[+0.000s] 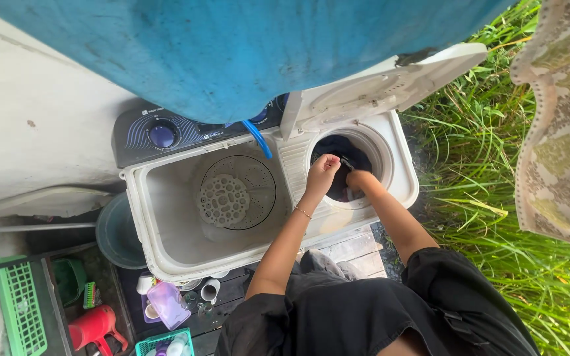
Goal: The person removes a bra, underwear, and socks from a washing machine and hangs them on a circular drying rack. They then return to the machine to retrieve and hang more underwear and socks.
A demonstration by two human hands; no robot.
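A white twin-tub washing machine (166, 264) stands below me. Its round spin tub (384, 148) on the right has its lid (390, 82) raised and holds dark blue laundry (348, 148). My left hand (322, 170) rests at the tub's near-left rim, fingers bent against the dark cloth. My right hand (356, 179) reaches down inside the tub and is pressed into the laundry; its fingers are mostly hidden. The larger wash tub (166, 198) on the left is open, showing its grey pulsator disc (235, 192).
A blue hose (258, 140) runs into the wash tub. A blue cloth (232, 46) hangs overhead, a patterned cloth (559, 132) at right. Tall grass (483, 165) borders the right side. A grey bucket (110, 234), green baskets (18, 306), a red jug (94, 326) and bottles sit at lower left.
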